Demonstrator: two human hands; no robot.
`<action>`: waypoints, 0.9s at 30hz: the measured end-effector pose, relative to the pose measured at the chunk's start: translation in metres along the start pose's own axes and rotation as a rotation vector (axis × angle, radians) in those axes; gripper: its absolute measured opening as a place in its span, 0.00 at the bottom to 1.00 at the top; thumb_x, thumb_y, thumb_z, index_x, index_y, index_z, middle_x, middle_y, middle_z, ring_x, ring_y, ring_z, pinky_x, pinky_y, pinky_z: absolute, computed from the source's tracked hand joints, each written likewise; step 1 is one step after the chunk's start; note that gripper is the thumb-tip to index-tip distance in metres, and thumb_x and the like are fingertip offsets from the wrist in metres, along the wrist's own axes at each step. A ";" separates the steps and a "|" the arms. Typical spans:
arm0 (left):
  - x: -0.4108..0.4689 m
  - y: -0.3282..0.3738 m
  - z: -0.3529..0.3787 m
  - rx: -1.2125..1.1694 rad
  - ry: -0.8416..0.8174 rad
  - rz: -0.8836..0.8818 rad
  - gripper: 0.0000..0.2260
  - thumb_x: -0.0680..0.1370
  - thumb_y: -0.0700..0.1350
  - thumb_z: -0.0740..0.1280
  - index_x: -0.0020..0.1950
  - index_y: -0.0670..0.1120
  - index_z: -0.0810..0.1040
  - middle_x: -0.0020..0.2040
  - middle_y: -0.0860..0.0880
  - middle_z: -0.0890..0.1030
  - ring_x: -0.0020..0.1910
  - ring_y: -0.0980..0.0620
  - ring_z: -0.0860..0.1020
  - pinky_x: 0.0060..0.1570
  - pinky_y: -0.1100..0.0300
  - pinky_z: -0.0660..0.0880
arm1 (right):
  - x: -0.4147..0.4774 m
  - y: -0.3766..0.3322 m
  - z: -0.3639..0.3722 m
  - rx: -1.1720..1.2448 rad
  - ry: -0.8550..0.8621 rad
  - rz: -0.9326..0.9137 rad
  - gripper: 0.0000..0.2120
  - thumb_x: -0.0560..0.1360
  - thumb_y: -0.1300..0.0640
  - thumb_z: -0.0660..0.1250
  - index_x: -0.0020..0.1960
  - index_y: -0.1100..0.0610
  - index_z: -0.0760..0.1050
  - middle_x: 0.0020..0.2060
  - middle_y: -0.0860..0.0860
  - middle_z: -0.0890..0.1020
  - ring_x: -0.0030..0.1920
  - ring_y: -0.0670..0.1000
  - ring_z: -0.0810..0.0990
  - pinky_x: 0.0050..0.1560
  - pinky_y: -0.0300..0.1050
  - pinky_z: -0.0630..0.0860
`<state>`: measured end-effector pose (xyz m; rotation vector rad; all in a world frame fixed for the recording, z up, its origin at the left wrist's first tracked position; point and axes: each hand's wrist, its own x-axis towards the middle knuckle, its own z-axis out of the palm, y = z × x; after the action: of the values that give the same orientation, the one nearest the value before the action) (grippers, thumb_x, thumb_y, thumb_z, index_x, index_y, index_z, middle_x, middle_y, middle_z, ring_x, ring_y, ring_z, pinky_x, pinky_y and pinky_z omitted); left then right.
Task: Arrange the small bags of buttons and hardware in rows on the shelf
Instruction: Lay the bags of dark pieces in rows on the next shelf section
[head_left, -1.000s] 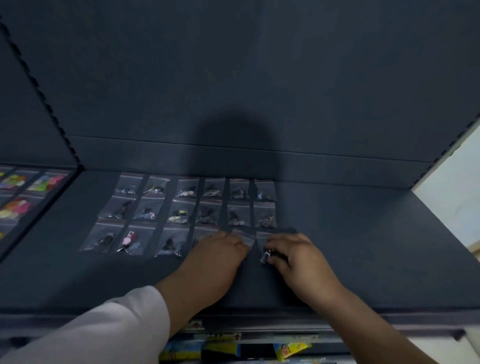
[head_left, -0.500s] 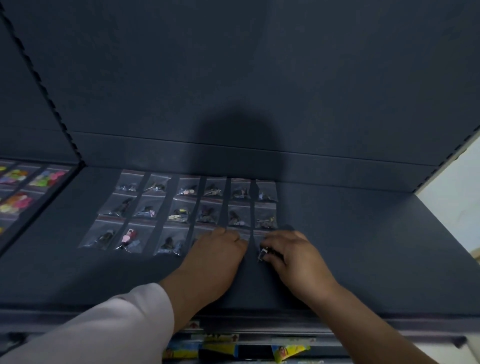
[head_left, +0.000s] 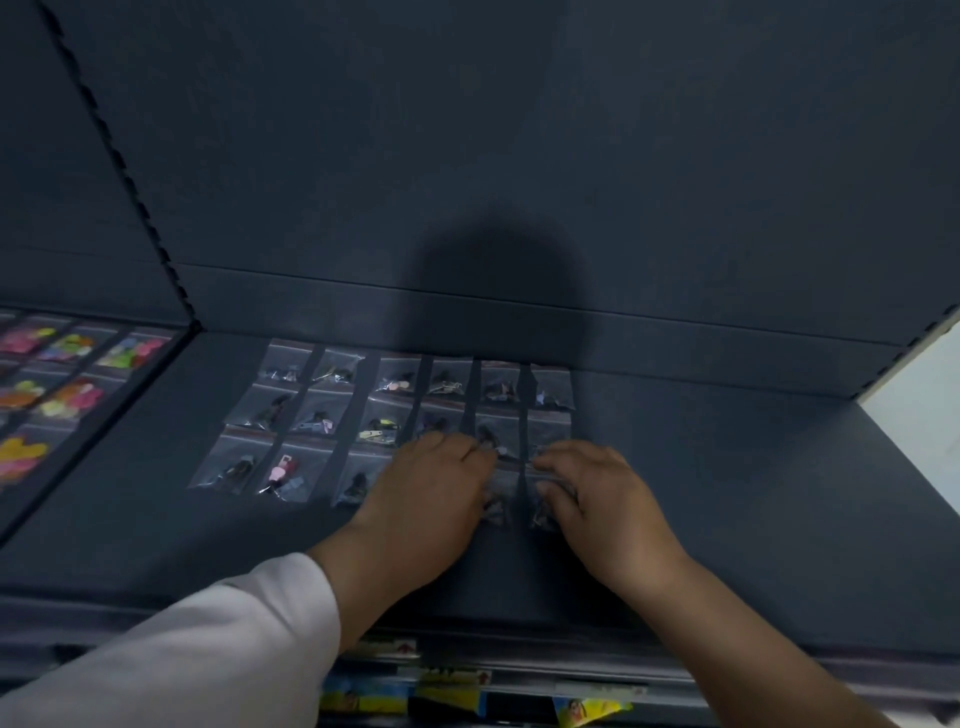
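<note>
Small clear bags of dark hardware (head_left: 382, 423) lie in three rows on the dark shelf (head_left: 727, 493). My left hand (head_left: 431, 488) lies flat, fingers on the front-row bags right of the middle. My right hand (head_left: 597, 499) rests palm down beside it, fingertips pressing the front-row bag (head_left: 543, 512) at the right end of the grid. Another front-row bag (head_left: 498, 499) shows between the two hands. Neither hand lifts a bag; part of the front row is hidden under them.
A neighbouring shelf section at the left holds bags of bright pink, yellow and green pieces (head_left: 67, 364). A perforated upright (head_left: 119, 171) divides the sections. Coloured packets (head_left: 452, 699) hang below the shelf's front edge. Bare shelf extends to the right.
My right hand has flattened and moved slightly forward onto the end bag; the small metal piece seen at its fingertips earlier is now under the hand. My left hand barely shifted.
</note>
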<state>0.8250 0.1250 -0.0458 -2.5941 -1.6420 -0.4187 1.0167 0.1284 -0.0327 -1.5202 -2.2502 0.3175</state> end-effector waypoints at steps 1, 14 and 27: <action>-0.001 -0.005 -0.003 0.009 0.018 -0.013 0.17 0.67 0.46 0.69 0.55 0.44 0.80 0.47 0.46 0.82 0.43 0.44 0.80 0.43 0.52 0.80 | 0.004 -0.004 0.000 -0.013 -0.009 -0.019 0.11 0.76 0.57 0.65 0.58 0.55 0.78 0.56 0.50 0.80 0.57 0.52 0.74 0.56 0.34 0.63; -0.100 -0.100 -0.086 0.128 0.058 -0.342 0.21 0.72 0.57 0.55 0.53 0.47 0.80 0.48 0.47 0.81 0.45 0.44 0.79 0.47 0.51 0.77 | 0.048 -0.134 0.038 -0.068 -0.066 -0.297 0.17 0.71 0.52 0.64 0.57 0.57 0.78 0.54 0.55 0.81 0.53 0.58 0.77 0.57 0.48 0.72; -0.329 -0.228 -0.185 0.252 0.112 -0.662 0.24 0.75 0.59 0.53 0.57 0.46 0.78 0.50 0.48 0.80 0.47 0.45 0.78 0.48 0.53 0.76 | 0.042 -0.386 0.114 -0.018 -0.174 -0.613 0.21 0.79 0.48 0.59 0.69 0.54 0.68 0.66 0.49 0.71 0.65 0.51 0.65 0.68 0.45 0.63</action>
<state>0.4510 -0.0981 0.0260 -1.7713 -2.3021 -0.3349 0.6308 0.0247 0.0300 -0.7645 -2.7187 0.2483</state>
